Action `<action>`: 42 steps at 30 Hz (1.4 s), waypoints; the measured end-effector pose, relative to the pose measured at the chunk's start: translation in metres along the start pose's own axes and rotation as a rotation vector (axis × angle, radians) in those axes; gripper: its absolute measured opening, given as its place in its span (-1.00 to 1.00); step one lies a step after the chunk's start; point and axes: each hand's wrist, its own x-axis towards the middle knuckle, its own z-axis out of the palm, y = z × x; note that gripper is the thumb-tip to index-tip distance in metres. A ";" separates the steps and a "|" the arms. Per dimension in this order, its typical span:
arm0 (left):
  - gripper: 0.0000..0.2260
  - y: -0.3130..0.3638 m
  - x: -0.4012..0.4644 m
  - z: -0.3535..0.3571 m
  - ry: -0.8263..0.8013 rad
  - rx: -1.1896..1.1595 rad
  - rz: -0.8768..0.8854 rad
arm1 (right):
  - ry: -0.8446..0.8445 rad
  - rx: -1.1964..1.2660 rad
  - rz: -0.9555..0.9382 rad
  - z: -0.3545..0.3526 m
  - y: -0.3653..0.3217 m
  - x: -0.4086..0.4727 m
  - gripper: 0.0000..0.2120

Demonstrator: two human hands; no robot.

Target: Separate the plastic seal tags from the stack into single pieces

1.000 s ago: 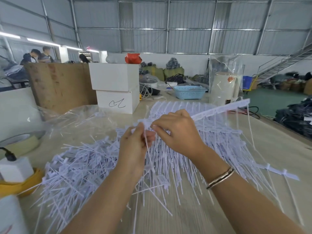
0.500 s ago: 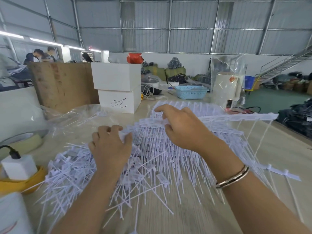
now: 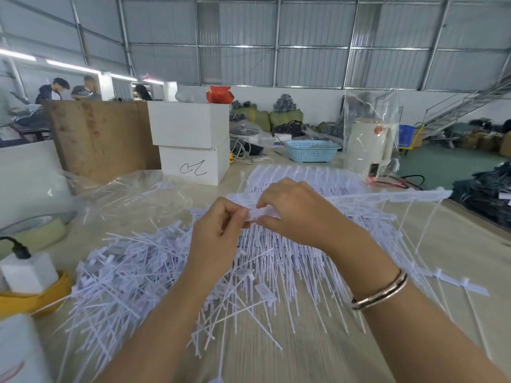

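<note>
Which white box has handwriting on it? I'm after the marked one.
The lower white box of the stacked pair; a black scribble marks its front, while the upper white box is plain.

**Plastic, Wood and Metal on a Workshop Table**

Pale matt plastic seal tags lie in a thin-stemmed heap on a smooth, light wood-grain table; a joined strip of tags shows the same dull white plastic; a glossy clear plastic bag crinkles beside them; a shiny metal bangle circles the right wrist; two matt white cardboard boxes stand behind, next to a rough brown wooden board; a perforated light-blue plastic basket sits under corrugated metal walls.
</note>
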 end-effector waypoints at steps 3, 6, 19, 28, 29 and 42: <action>-0.88 0.002 0.000 0.000 -0.040 -0.049 -0.021 | -0.017 -0.032 -0.013 -0.004 0.004 -0.001 -0.74; -0.89 0.007 -0.001 0.003 -0.066 -0.100 -0.045 | -0.037 -0.003 -0.032 -0.004 0.005 -0.001 -0.70; -0.83 0.001 0.015 -0.014 0.378 -0.660 -0.496 | 0.273 0.001 0.014 0.002 0.014 -0.004 -0.71; -0.85 -0.021 0.020 -0.039 0.484 0.196 -0.324 | 0.266 -0.113 0.247 -0.012 0.026 -0.009 -0.66; -0.82 -0.026 0.019 -0.041 0.461 0.279 -0.343 | 0.284 -0.102 0.262 -0.015 0.026 -0.009 -0.71; -0.92 -0.001 -0.003 0.002 -0.102 -0.031 0.015 | 0.107 0.283 0.002 -0.001 -0.013 -0.001 -0.76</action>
